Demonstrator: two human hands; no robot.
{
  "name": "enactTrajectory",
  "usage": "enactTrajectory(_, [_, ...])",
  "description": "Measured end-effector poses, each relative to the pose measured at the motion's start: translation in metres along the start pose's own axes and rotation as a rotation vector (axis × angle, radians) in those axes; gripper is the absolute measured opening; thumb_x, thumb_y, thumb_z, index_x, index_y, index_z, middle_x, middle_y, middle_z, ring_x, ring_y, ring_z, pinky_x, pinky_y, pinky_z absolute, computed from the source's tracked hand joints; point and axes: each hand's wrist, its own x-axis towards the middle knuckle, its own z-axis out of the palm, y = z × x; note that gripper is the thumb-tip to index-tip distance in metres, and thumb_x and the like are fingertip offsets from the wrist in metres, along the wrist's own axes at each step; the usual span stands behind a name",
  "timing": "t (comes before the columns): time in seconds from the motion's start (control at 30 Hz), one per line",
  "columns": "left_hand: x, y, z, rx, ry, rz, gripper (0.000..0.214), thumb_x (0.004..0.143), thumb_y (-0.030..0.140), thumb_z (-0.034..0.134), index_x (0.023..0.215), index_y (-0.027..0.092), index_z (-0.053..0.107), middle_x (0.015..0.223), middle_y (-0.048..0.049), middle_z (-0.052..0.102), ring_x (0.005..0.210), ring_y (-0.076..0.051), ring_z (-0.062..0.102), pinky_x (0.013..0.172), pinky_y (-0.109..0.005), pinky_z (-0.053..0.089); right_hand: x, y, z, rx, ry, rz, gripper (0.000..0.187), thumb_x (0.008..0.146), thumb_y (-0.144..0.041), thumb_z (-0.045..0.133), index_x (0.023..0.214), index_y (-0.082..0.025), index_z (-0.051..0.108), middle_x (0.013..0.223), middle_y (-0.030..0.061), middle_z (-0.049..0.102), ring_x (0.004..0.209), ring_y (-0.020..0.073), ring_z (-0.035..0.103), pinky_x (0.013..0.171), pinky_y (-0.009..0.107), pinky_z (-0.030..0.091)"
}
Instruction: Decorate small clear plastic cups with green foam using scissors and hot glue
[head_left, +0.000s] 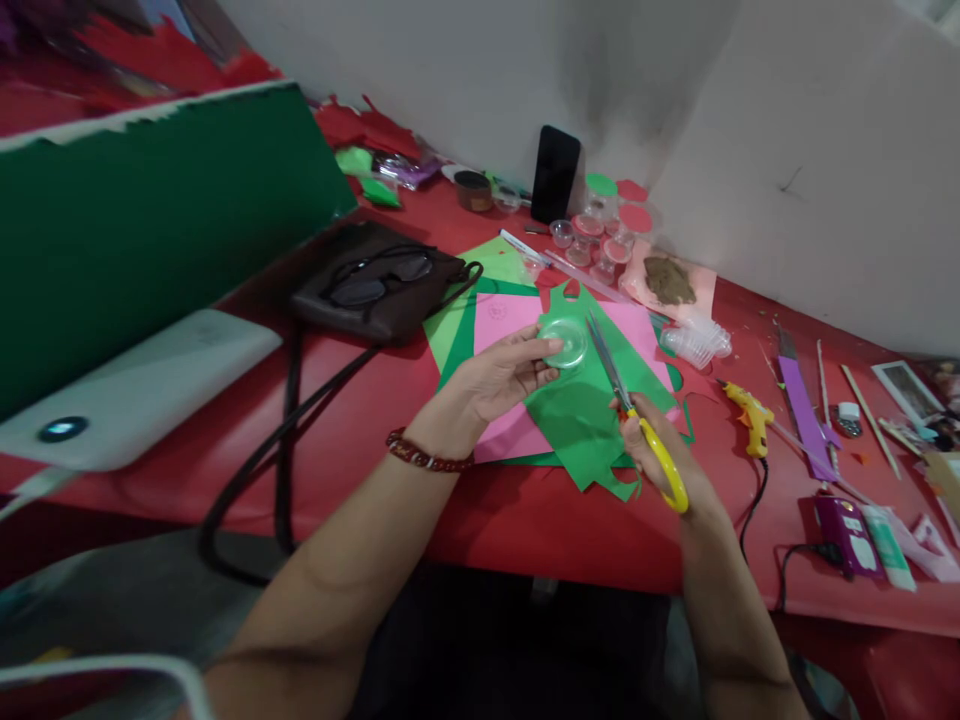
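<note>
My left hand (514, 375) grips a round clear plastic lid (564, 343) by its edge, thumb on top. In my right hand (645, 440) is a pair of scissors (660, 462) with yellow handles, the blades pointing up and away, close to the lid's right side. Whether the blades are parted is hard to make out. Beneath both hands lies a green paper sheet (581, 430) with cut-out edges, over a pink sheet (506, 440) and more green sheets.
Behind the papers stand a black phone (555, 175) and small lidded cups (600, 225). To the right lie stacked clear cups (696, 342), a yellow glue gun (748, 415) and a purple device (847, 535). Glasses (382, 280) rest on a dark bag (352, 300) at left, near a white power bank (142, 390).
</note>
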Motion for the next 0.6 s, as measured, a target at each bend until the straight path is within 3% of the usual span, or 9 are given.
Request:
enactTrajectory(0.27, [-0.0015,-0.0038,0.0026,0.076,-0.063,0.012,0.031,0.066,0.015,0.095,0.088,0.018,0.073,0.083,0.0026,0.073,0.069,-0.009,0.067,0.058,-0.018,0.053,-0.0031,-0.0006,0.0016,0.010,-0.043,-0.004,0.081,0.086,-0.095,0.044,0.117,-0.022,0.055,0.067,-0.0080,0.036,0.052,0.0113,0.031,0.047,0.027,0.026])
enactTrajectory(0.6, [-0.0039,-0.0028,0.0068,0.098,-0.037,0.031,0.026,0.068,0.015,0.094,0.085,0.017,0.075,0.081,0.0029,0.072,0.066,-0.007,0.065,0.058,-0.017,0.051,0.0025,0.0057,0.0014,0.010,-0.060,-0.010,0.076,0.086,-0.092,0.049,0.114,-0.022,0.053,0.069,-0.0084,0.037,0.051,0.0098,0.032,0.045,0.024,0.027])
